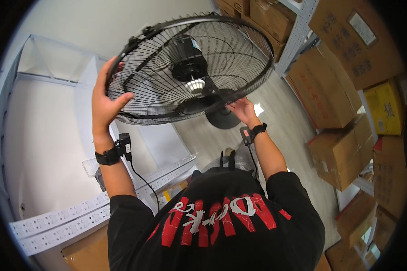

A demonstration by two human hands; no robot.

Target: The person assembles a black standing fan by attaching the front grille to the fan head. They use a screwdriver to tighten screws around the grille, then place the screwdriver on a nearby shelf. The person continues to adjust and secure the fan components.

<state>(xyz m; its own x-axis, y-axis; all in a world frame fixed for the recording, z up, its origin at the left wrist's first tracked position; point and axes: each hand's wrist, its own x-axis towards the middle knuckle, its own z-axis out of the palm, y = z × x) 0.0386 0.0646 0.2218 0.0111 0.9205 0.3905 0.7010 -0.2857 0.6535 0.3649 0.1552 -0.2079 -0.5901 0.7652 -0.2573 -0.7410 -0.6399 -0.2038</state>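
A large black fan stands in front of me, its round wire guard [144, 97] tilted. Through the wires show the dark motor housing [188, 61] and a shiny shaft; I cannot make out any blades. My left hand [107, 101] grips the guard's left rim, thumb on the near side and fingers partly hidden behind the wires. At the lower right rim, my right hand [243, 110] is closed on the guard's edge, its fingertips partly hidden. The fan's round black base [223, 118] rests on the floor below the guard, close to my right hand.
White metal shelving [59, 219] with perforated rails runs along my left. On the right, racks hold several cardboard boxes [323, 86] and a yellow box [384, 107]. More brown boxes [271, 19] stand at the back. Pale floor [285, 122] lies between the racks.
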